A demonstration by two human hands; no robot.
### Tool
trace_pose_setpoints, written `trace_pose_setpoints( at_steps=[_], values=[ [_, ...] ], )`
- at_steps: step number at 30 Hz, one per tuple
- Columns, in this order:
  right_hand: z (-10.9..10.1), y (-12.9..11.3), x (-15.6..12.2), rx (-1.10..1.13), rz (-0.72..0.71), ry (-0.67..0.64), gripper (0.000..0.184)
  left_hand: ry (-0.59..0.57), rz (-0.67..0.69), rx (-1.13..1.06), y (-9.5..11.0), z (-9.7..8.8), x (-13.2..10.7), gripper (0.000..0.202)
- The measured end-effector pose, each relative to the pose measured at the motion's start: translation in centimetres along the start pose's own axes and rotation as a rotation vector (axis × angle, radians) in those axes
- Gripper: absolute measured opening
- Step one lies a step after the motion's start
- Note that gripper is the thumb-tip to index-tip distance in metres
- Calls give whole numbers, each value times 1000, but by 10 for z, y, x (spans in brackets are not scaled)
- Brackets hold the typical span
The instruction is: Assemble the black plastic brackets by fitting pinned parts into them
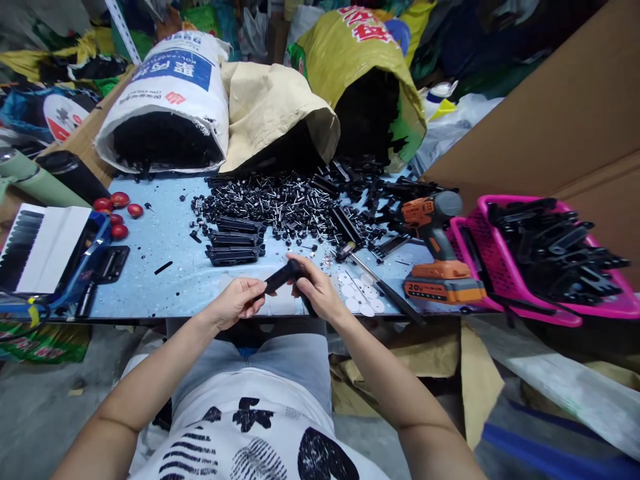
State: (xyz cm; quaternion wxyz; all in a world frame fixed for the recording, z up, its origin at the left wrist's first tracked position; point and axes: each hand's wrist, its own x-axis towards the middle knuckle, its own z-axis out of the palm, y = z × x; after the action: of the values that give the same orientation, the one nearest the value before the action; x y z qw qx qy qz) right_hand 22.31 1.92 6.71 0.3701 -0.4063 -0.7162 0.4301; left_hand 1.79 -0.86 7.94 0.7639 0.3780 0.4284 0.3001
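Observation:
Both my hands meet at the near edge of a light blue table point(170, 273), holding one long black plastic part point(285, 275) between them. My left hand point(240, 300) pinches its left end. My right hand point(317, 290) wraps its fingers around the right end. Just beyond lie several white round discs point(357, 293) and a long screwdriver point(373, 279). A heap of small black parts point(295, 200) covers the middle of the table, with stacked black bars point(235, 243) to its left.
An orange cordless drill point(435, 247) stands at the right beside a pink basket point(480, 267) of black parts. Three open sacks point(170, 100) of black parts lie at the back. Red fruits point(117, 210) and an open box point(45, 247) sit at the left.

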Motion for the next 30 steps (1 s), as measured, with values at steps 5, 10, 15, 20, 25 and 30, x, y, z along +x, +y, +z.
trace_pose_setpoints(
  at_steps=[5,10,15,20,25,30],
  values=[
    [3,-8,0,107,33,35,44,-48,72,74,-5,8,-9,48],
    [25,6,-5,324,-155,86,47,-101,113,3,-10,17,-18,49],
    [45,2,-7,478,-223,299,39,20,184,57,-3,22,-21,53],
    [14,4,-9,-123,-352,37,42,91,58,396,5,11,-34,48],
    [0,7,-24,-703,-341,-239,55,145,1,649,-3,2,-47,44],
    [-40,19,-37,-759,-80,-20,54,259,-22,631,17,-24,-78,45]
  ],
)
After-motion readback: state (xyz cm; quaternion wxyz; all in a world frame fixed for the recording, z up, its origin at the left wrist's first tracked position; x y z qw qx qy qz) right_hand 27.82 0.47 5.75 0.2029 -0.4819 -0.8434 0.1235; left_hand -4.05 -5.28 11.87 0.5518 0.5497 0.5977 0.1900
